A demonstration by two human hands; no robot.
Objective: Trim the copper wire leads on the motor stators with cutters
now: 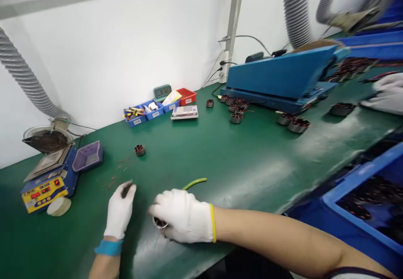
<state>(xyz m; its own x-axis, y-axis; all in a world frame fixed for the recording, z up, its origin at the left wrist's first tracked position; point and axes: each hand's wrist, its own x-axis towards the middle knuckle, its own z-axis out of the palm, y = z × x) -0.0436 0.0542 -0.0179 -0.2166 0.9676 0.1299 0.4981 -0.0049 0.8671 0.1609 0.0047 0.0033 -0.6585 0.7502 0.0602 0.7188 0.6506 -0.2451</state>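
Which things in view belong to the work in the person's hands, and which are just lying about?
Likely part of the work:
- metal ring in the right hand
- similar loose ring beyond the left hand

Probably just lying about:
- calculator
- clock
- pens

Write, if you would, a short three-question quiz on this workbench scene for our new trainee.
1. True or false: the person's white-gloved right grip is on a round metal ring-shaped part.
2. What colour is the flat front panel of the boxy blue machine: A pink, B yellow, C white?
3. Fill in: the curved yellow-green tube lies on the smooth ____ tabletop.

Key: 1 true; 2 B; 3 green.
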